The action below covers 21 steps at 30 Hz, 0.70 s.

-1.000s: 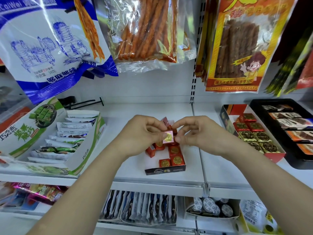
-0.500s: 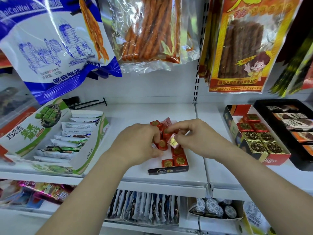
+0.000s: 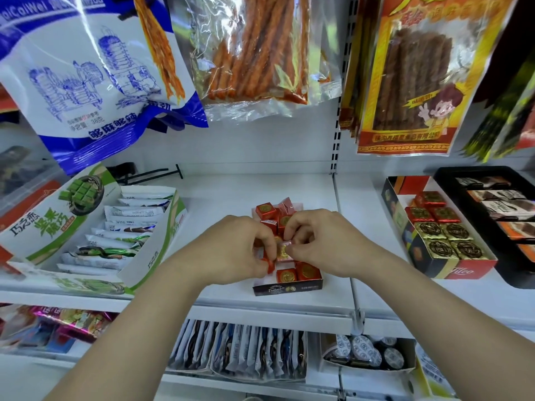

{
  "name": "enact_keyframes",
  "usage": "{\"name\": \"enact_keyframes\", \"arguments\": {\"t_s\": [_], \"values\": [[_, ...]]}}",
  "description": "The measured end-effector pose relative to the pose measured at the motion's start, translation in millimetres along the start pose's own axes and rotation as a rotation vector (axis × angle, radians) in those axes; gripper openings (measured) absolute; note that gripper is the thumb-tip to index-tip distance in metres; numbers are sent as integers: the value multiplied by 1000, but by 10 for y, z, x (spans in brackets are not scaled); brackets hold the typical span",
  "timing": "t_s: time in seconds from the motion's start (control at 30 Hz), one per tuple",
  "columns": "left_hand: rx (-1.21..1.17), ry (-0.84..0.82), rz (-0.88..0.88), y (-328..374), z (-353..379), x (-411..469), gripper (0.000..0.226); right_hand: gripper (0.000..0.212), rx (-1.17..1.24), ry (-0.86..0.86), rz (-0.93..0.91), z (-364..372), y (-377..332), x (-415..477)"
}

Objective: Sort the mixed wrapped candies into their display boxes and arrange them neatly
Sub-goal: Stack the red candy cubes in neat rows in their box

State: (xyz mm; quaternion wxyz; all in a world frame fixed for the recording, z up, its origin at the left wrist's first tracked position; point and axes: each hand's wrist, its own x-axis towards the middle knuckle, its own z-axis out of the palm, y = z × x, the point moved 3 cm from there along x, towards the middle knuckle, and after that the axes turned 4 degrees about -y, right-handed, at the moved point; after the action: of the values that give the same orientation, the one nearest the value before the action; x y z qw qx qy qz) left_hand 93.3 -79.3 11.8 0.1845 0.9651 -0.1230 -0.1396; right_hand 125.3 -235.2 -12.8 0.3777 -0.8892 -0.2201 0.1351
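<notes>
A small dark display box (image 3: 288,287) sits on the white shelf, holding several red square candies (image 3: 299,272) with gold emblems and a few pink ones (image 3: 286,205) at the back. My left hand (image 3: 240,250) pinches a red candy (image 3: 270,264) at the box's left side. My right hand (image 3: 321,244) pinches a pink candy with a gold emblem (image 3: 283,251) over the middle of the box. Both hands cover the box's centre. A second box (image 3: 440,263) at the right holds red candies (image 3: 430,199) and gold-brown ones (image 3: 451,240).
A green and white box of wrapped bars (image 3: 95,227) stands on the left. A black tray (image 3: 492,209) of bars sits at the far right. Large snack bags (image 3: 252,53) hang above the shelf. More goods (image 3: 240,354) fill the lower shelf.
Both hands have lowered from above the box into it. The pink candy went down with the right hand, and the left hand has taken hold of a red candy.
</notes>
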Motion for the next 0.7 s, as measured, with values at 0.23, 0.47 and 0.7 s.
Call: {"name": "enact_keyframes", "arguments": {"t_s": [0.23,0.47,0.7], "values": [[45,-79,-14,-34,61,-8,11,11,-45,-14,5,7,10,26],[-35,-122,6,-98,100,33,13,12,-38,-13,13,19,9,35],[-120,105,-7,-179,9,84,12,13,-98,-63,-15,51,-34,24]]}}
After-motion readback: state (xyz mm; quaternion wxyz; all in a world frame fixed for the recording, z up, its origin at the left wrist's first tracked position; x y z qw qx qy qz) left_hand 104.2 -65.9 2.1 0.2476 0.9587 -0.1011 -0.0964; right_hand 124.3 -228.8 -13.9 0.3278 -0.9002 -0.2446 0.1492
